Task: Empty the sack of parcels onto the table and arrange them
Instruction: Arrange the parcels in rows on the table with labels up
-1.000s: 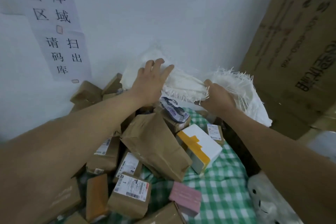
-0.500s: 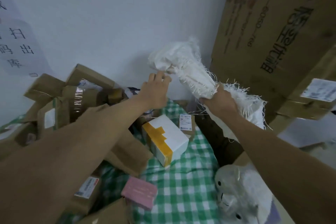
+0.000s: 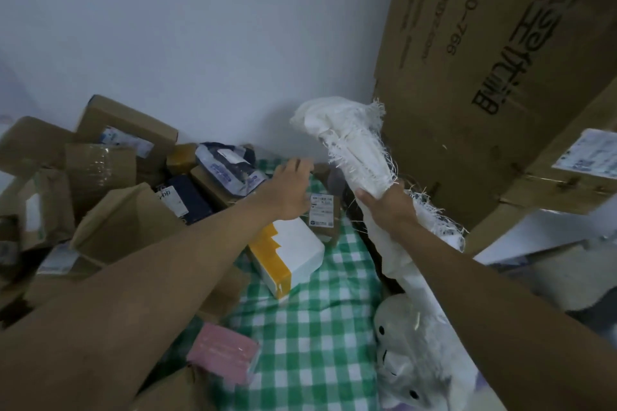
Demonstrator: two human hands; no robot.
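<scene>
Left hand (image 3: 291, 192) off the sack (image 3: 354, 147), right hand (image 3: 389, 207) swung it right

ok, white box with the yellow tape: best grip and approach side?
Take the white box with yellow tape across its two long sides, from above. It lies flat on the green checked cloth with its top face exposed; the near end and right side are free, while brown parcels crowd its left. The left hand already hovers over its far end.

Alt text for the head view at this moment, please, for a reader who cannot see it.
A person's right hand grips a bunched, frayed white woven sack above a green checked tablecloth, while the open left hand reaches over a pile of brown cardboard parcels. A white box with yellow tape lies on the cloth; a white plush toy sits at the lower right.
</scene>
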